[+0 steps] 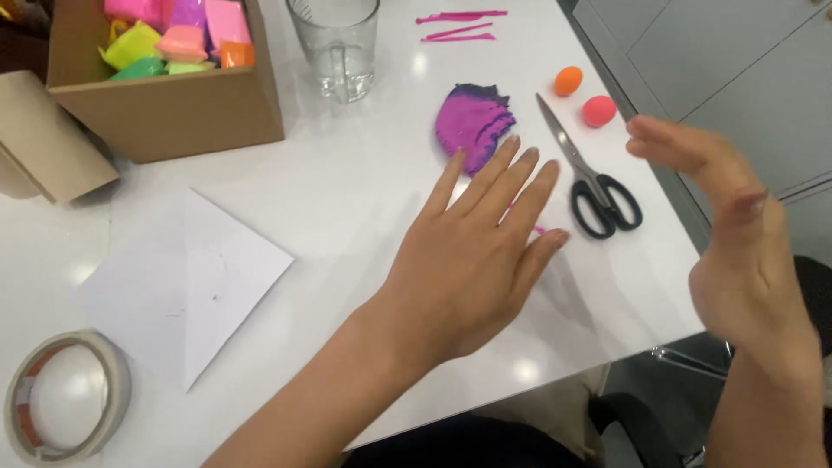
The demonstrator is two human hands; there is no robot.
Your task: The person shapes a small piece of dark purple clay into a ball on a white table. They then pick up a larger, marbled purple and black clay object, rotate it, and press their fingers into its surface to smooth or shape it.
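The left hand (472, 251) lies flat on the white table (364, 199), palm down, fingers spread, grasping nothing. Its fingertips stop just short of the purple clay (473, 123), a flattened, ridged piece near the table's middle. A thin pink sliver (539, 230) shows beside the little finger; it may be pinned under the palm for rolling, though the view does not settle this.

The right hand (728, 234) hangs edge-on past the table's right edge, fingers straight and released, empty.

The scissors (589, 178) lie closed between the hands, handles toward the person, blade tip pointing away. Two small balls, orange (568, 81) and pink (599, 111), sit close to the right edge, where a nudge could roll them off.

Open room lies left of the left hand, up to the folded paper (186, 286). A box (165, 104) of clay packs, a glass (336, 48) and a tape roll (65, 397) stand well apart. Pink strips (459, 26) lie at the far edge.
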